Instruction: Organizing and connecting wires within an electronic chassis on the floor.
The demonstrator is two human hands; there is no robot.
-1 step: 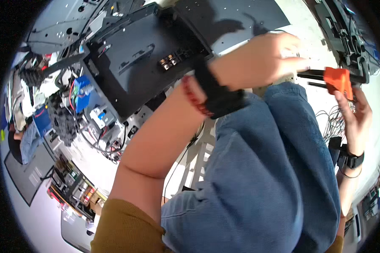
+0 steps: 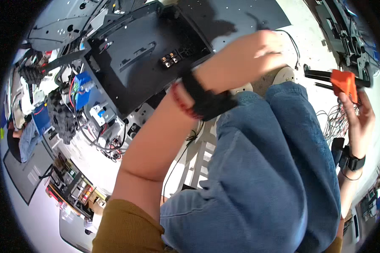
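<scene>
Right, from my end the head view puts the orange-and-black bar tool (image 2: 344, 83) in the right hand (image 2: 361, 120), out beyond the right knee. The thumb and fingers there pinch the lower part of its orange body, and its black bars point left, toward the pale shoe (image 2: 285, 76). Just below the tool I see a tangle of thin wires (image 2: 335, 122) on the pale floor (image 2: 314, 44). The left hand (image 2: 264, 52) reaches up past the 2 knees in blue jeans (image 2: 257, 177); its fingers look curled but blurred, and I cannot tell whether they pinch anything. A black cable (image 2: 297, 50) curves down near them. To that hand's left I have a large open black housing (image 2: 133, 90) with a cluster of small square parts (image 2: 169, 60) inside, and a dark flat panel (image 2: 257, 14) beyond. A black strap (image 2: 204, 95) and a red bracelet (image 2: 181, 101) circle the left wrist.
</scene>
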